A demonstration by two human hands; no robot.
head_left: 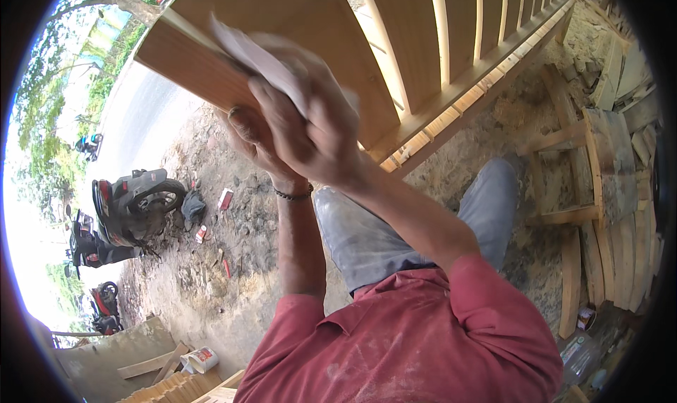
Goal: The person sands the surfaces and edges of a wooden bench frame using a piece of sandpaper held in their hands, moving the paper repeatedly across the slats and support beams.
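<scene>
Showing blurred at eleven o'clock, a white sheet (271,68) is clamped in the right hand (321,117) at the slatted wooden frame (414,36), which is extended toward one o'clock; the left hand's (264,149) grip, partly hidden, cannot be told.

From afar, I see the frame (409,36) before the person (402,332). Motorbikes (127,202) stand left, near the road (144,107), and planks (624,255) lie to the right.

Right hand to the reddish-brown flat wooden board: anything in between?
Only the thin pale sheet in the right hand, seen overlapping the reddish-brown flat wooden board; nothing else visible. Motion blur hides whether it touches.
</scene>
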